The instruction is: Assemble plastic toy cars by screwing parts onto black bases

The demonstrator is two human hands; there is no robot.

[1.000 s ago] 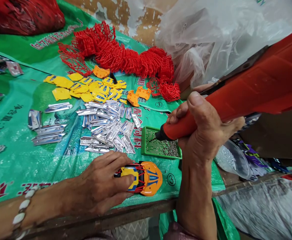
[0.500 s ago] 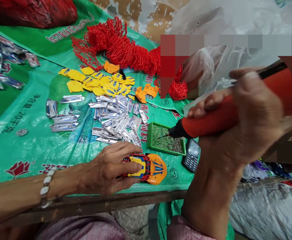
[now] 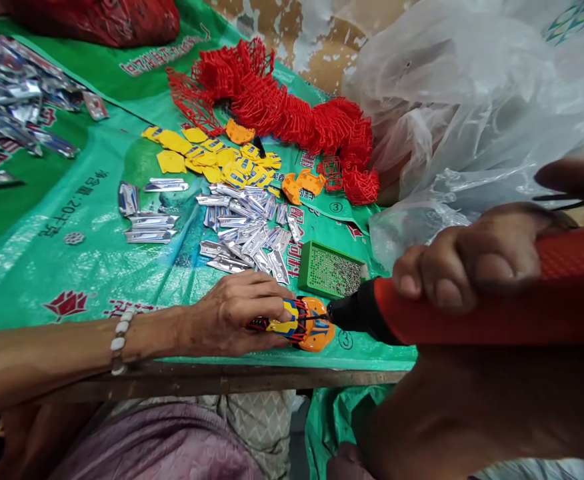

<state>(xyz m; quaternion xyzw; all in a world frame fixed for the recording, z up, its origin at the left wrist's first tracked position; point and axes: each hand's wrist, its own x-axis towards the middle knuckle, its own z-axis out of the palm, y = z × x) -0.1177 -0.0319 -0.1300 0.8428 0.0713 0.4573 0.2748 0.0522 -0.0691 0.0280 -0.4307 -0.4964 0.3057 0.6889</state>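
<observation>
My left hand presses down on a small toy car body, orange and yellow with a red cage, near the table's front edge. Its fingers curl over the car's rear half. My right hand is wrapped round a red electric screwdriver. The tool's black tip touches the orange nose of the car. Just behind the car stands a green tray of small screws.
Silver foil-like parts, yellow parts and a heap of red plastic cages lie on the green sheet. More silver parts are piled far left. Clear plastic bags fill the right. The table's wooden edge runs below.
The screwdriver tip has left the green screw tray and come down onto the toy car's nose. My right hand has moved closer to the camera. My left hand stays on the car.
</observation>
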